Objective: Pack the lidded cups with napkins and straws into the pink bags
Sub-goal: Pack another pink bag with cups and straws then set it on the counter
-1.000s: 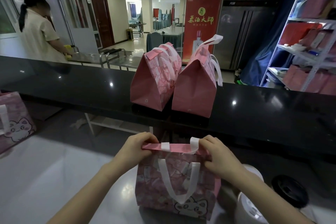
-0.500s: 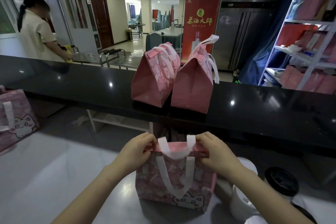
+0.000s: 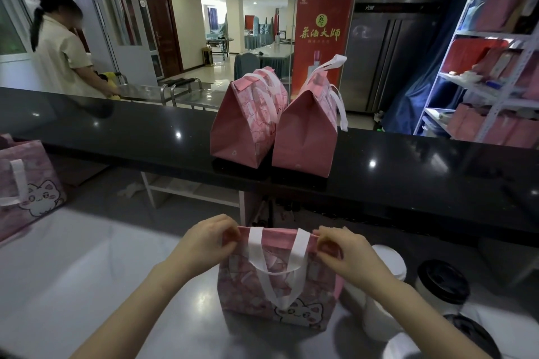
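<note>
A pink bag [image 3: 280, 294] with a cat print and white handles stands on the steel worktop [image 3: 87, 285] in front of me. My left hand [image 3: 207, 242] pinches the left end of its closed top edge. My right hand [image 3: 344, 253] pinches the right end. What is inside the bag is hidden. Two closed pink bags [image 3: 248, 122] [image 3: 309, 131] stand side by side on the black counter [image 3: 408, 183] behind. A white cup with a white lid [image 3: 388, 271] and a cup with a black lid [image 3: 443, 283] stand to the right of the bag.
Another pink cat bag [image 3: 26, 186] stands at the left edge of the worktop. A further black-lidded cup [image 3: 466, 335] sits at the lower right. A person [image 3: 58, 49] stands beyond the counter at the far left. A white shelf rack [image 3: 495, 67] holds red and pink boxes at the right.
The bag's top edge has been folded down and pressed flat, and the white handle now hangs over the front. Both hands have stayed at the top corners.
</note>
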`<control>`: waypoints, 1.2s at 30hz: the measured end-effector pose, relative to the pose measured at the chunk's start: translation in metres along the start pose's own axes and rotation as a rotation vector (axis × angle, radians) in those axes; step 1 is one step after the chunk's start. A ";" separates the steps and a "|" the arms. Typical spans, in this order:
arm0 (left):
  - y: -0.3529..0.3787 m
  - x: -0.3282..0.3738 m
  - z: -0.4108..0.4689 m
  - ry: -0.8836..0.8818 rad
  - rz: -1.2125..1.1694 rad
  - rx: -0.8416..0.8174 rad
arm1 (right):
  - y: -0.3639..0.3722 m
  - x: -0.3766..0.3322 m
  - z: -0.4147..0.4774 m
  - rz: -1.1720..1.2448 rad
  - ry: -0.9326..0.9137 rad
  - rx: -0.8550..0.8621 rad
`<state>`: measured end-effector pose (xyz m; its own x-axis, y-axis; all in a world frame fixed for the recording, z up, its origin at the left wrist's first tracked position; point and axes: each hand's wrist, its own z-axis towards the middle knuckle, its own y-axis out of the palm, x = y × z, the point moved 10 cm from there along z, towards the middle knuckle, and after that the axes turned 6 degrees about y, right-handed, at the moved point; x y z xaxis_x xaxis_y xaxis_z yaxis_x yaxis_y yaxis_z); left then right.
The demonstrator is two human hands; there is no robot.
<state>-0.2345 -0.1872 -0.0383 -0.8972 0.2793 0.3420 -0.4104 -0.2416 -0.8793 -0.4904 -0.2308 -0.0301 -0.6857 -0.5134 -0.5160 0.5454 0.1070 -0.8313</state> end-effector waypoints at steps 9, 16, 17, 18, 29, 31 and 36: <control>0.000 0.003 0.002 -0.093 -0.049 0.103 | -0.008 -0.005 0.019 -0.314 0.102 -0.058; 0.002 0.002 -0.005 -0.120 -0.057 0.069 | -0.006 -0.013 0.024 -0.297 0.065 -0.053; 0.003 0.001 -0.005 -0.122 -0.066 0.048 | -0.006 -0.012 0.025 -0.295 0.057 -0.070; 0.004 0.001 -0.005 -0.121 -0.085 0.021 | -0.006 -0.010 0.026 -0.291 0.056 -0.100; 0.006 0.056 0.015 0.040 0.090 0.010 | 0.026 -0.043 0.038 -0.194 0.039 -0.279; 0.006 0.061 0.017 0.059 0.102 0.056 | 0.029 -0.043 0.040 -0.253 0.044 -0.229; 0.009 0.065 0.022 0.045 0.108 0.099 | 0.028 -0.047 0.044 -0.277 0.022 -0.084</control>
<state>-0.3003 -0.1914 -0.0170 -0.9297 0.2874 0.2306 -0.3283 -0.3623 -0.8723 -0.4217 -0.2413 -0.0197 -0.8135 -0.5146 -0.2708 0.2950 0.0361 -0.9548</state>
